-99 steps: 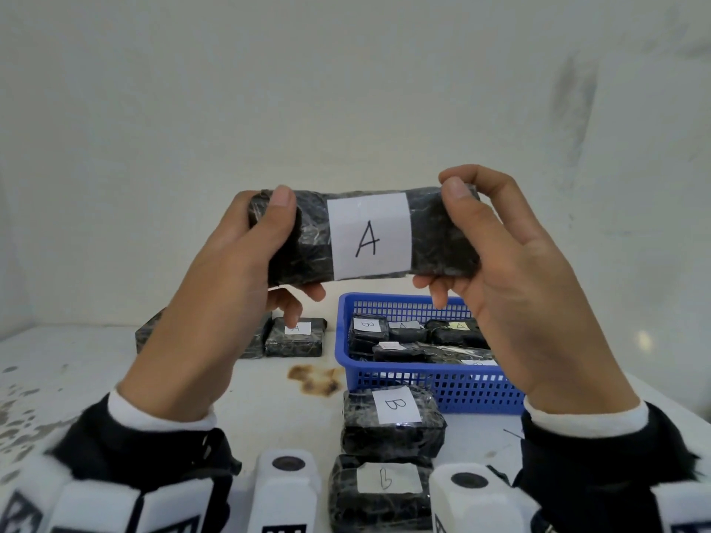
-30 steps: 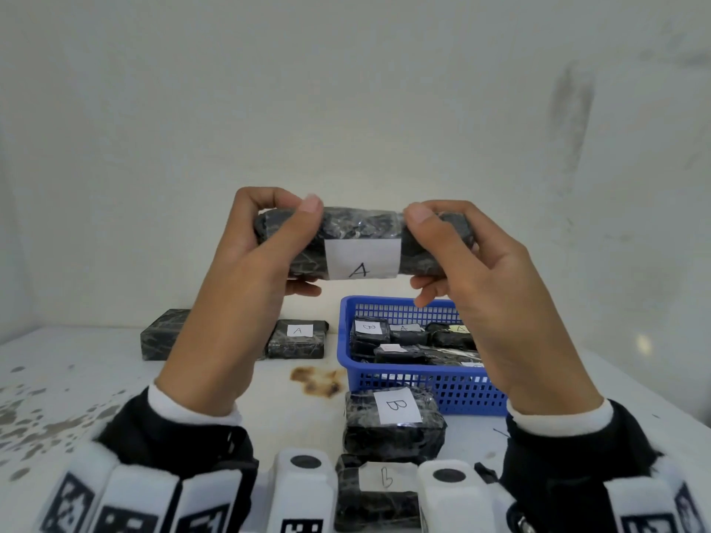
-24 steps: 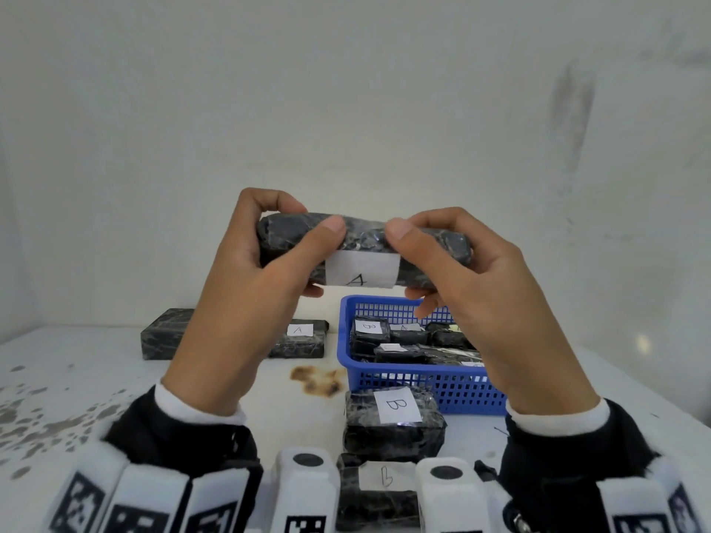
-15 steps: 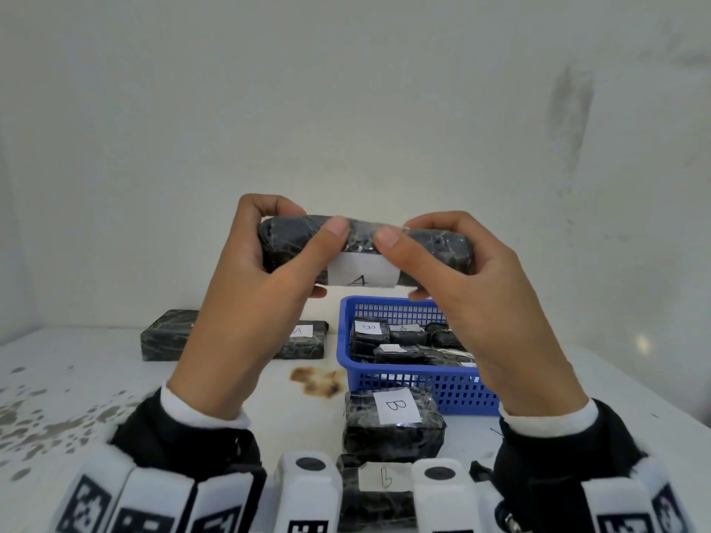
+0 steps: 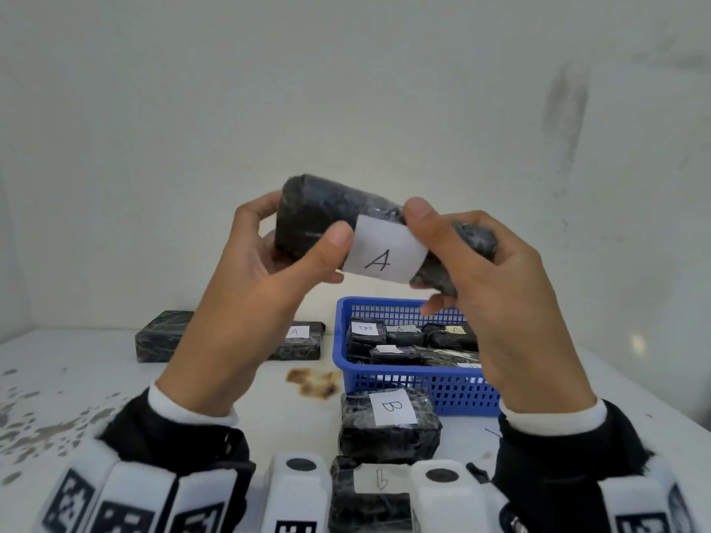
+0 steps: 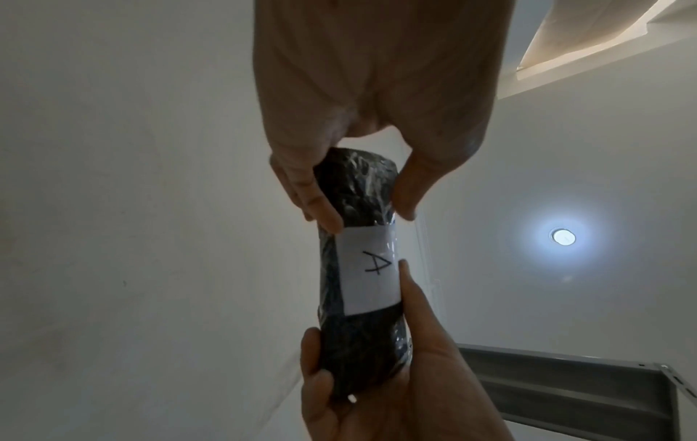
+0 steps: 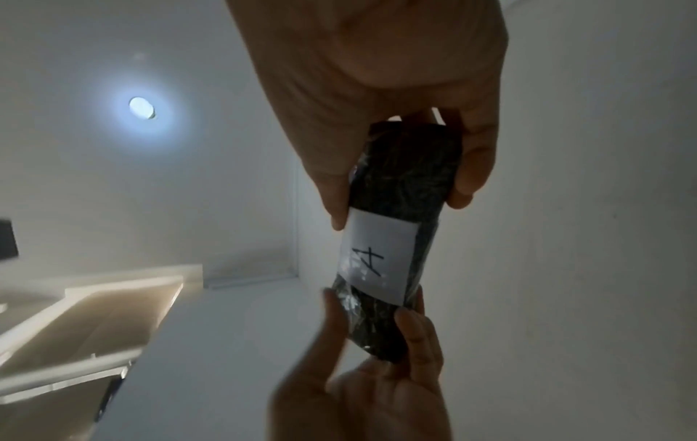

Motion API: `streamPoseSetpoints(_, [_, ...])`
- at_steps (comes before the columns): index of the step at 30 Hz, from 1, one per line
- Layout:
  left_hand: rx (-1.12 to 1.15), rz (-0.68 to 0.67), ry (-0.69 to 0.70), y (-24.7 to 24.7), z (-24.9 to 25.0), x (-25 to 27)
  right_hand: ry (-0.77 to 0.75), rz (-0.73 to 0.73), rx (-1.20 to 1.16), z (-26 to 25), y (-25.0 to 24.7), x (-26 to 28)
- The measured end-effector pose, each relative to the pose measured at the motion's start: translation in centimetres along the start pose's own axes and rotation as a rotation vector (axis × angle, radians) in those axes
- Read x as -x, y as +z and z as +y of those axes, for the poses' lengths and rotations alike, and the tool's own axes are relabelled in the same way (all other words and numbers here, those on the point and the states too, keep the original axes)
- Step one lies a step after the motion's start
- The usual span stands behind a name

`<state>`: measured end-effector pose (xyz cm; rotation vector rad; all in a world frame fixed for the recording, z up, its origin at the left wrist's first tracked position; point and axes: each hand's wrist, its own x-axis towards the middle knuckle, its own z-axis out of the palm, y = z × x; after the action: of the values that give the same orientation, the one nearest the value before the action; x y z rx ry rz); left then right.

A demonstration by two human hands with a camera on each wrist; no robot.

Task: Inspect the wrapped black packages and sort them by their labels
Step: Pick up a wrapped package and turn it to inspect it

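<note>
Package "A", gripped at its ends by left hand and right hand, is held above a stained white table before a plain white wall.

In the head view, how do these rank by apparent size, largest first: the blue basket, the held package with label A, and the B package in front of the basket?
1. Blue basket.
2. Held package with label A; it is nearer the camera, so its rank is unsure.
3. B package.
</note>
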<state>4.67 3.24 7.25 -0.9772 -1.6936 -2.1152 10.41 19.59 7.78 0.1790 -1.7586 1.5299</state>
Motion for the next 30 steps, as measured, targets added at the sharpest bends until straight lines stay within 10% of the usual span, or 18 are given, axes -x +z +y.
streamPoseSetpoints(11, [-0.046,-0.073,0.063,0.0,0.1,0.3,0.055,-0.28,0.088,-0.6,-1.4,-0.1])
streamPoseSetpoints(30, [-0.228,-0.034,0.177,0.8,0.2,0.7,-0.071,-0.293,0.091,-0.7,-1.0,0.1])
